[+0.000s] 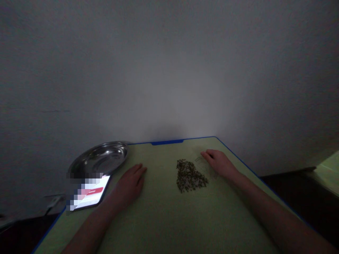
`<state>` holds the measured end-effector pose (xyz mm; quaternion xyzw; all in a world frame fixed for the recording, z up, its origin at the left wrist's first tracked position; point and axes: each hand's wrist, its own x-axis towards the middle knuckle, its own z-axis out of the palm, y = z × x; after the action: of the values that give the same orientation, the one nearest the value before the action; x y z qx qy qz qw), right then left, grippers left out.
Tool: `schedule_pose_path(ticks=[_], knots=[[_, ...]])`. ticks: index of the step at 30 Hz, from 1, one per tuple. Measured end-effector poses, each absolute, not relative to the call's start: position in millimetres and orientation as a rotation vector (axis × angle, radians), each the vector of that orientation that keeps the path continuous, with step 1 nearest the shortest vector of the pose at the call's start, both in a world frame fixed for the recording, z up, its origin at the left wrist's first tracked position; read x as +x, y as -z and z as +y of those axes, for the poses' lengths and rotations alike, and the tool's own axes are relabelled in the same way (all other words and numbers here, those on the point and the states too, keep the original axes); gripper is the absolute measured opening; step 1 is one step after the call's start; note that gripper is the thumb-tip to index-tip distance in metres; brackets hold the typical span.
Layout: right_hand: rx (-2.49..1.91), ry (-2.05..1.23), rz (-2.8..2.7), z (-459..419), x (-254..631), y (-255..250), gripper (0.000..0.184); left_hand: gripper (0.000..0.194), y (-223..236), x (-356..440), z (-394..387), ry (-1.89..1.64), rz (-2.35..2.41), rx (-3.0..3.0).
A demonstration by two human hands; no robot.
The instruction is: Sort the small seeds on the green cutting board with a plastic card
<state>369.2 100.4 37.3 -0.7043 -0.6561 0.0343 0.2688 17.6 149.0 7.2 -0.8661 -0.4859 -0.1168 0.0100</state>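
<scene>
My left hand point(131, 183) lies flat, palm down, on the pale green table point(164, 218), fingers stretched forward and holding nothing. My right hand point(219, 163) also rests palm down, fingers extended, just right of a small heap of dark seeds or grains point(189, 175) in the middle of the table. Neither hand touches the heap. A faint clear object, maybe a glass, sits by my right fingertips; I cannot make it out.
A shiny steel plate point(99, 158) sits at the table's far left corner. A lit phone point(91, 194) lies in front of it, near my left wrist. The table has a blue rim and stands against a plain grey wall. The scene is dim.
</scene>
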Motion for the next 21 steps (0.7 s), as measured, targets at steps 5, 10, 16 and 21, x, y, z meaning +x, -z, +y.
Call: schedule_pose_path(ticks=[5,10,16,21], knots=[[-1.942,-0.146,-1.762,96,378,-26,0.041,0.046,-13,20,146,0.384,-1.547,-2.709],[-1.992,-0.144,-1.764,98,375,-23,0.037,0.050,-16,22,144,0.332,-1.562,-2.719],[-1.998,-0.154,-1.748,95,365,-18,0.025,0.052,-13,20,144,0.329,-1.577,-2.728],[-1.936,-0.209,-1.753,91,356,-19,0.016,0.050,-9,18,146,0.383,-1.538,-2.736]])
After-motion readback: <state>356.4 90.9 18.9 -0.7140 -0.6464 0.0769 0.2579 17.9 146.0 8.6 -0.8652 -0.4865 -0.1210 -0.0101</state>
